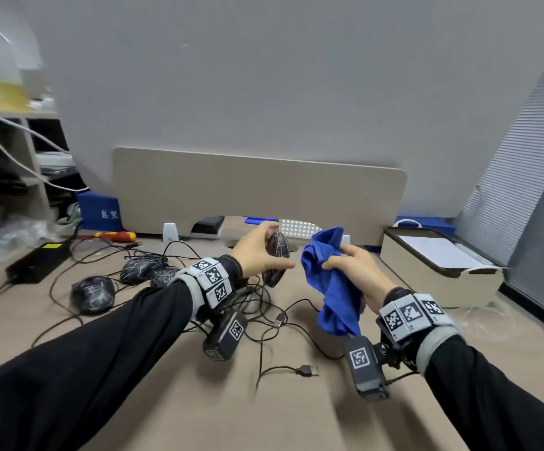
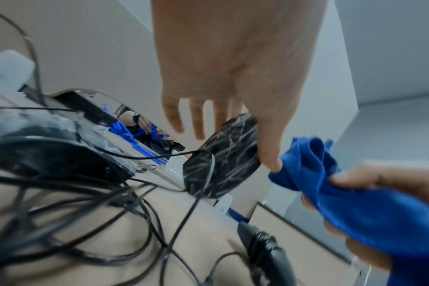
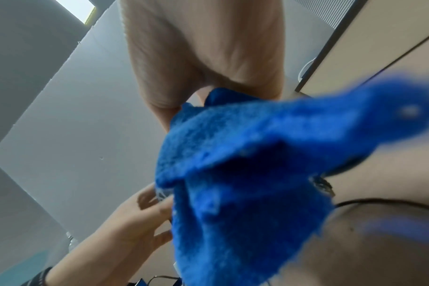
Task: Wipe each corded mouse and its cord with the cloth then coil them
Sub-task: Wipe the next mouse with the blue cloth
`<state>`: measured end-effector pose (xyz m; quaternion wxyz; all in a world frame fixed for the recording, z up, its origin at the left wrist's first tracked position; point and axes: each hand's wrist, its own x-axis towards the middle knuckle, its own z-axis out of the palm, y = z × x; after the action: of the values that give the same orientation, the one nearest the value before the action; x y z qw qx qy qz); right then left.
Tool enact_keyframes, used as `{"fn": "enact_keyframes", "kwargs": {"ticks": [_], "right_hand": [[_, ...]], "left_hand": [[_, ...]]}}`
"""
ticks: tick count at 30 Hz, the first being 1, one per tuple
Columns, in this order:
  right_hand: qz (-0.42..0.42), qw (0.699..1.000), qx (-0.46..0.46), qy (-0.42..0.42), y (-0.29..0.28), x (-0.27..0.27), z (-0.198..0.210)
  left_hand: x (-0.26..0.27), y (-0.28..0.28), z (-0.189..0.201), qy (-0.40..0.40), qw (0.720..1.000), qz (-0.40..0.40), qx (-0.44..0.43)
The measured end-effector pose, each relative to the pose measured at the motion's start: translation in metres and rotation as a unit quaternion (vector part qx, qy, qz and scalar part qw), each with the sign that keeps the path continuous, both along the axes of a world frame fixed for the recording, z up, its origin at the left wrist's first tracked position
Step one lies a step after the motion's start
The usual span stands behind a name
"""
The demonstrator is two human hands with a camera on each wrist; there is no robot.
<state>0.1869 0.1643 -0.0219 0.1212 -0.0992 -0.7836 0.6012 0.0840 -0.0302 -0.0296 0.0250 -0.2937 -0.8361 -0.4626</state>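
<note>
My left hand [image 1: 257,252] holds a black mouse [image 1: 276,259] with pale crack-like lines, lifted above the desk with its cord hanging down. The left wrist view shows the thumb and fingers clamped on that mouse [image 2: 220,160]. My right hand [image 1: 352,268] grips a bunched blue cloth [image 1: 332,281] just right of the mouse; the cloth [image 3: 245,174] fills the right wrist view. Three more such mice [image 1: 93,294] [image 1: 140,270] [image 1: 166,275] lie at the left among tangled black cords [image 1: 257,314]. A USB plug [image 1: 308,371] lies near the front.
A beige divider panel [image 1: 257,193] stands at the back of the desk. A beige box [image 1: 440,271] sits at the right. A black power brick [image 1: 36,260] and a red and yellow screwdriver [image 1: 114,236] lie at the back left. Shelves stand at the far left.
</note>
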Motion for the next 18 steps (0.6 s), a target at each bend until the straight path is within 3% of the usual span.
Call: {"fn": "enact_keyframes", "kwargs": {"ticks": [3, 7, 11, 15, 18], "right_hand": [[0.030, 0.999, -0.015, 0.007, -0.023, 0.001, 0.008], [0.079, 0.996, 0.007, 0.046, -0.062, -0.001, 0.018], [0.090, 0.993, 0.018, 0.074, -0.098, 0.002, 0.017], [0.090, 0.991, 0.059, 0.080, -0.122, 0.005, 0.005], [0.119, 0.989, 0.049, 0.077, -0.131, 0.011, -0.003]], "left_hand": [[0.012, -0.027, 0.010, -0.070, 0.979, 0.049, 0.186], [0.042, -0.058, 0.014, -0.216, 0.909, 0.037, 0.355], [0.068, -0.087, 0.001, -0.289, 0.856, 0.000, 0.428], [0.079, -0.109, -0.016, -0.423, 0.764, -0.037, 0.486], [0.080, -0.117, -0.024, -0.475, 0.722, -0.015, 0.503]]}}
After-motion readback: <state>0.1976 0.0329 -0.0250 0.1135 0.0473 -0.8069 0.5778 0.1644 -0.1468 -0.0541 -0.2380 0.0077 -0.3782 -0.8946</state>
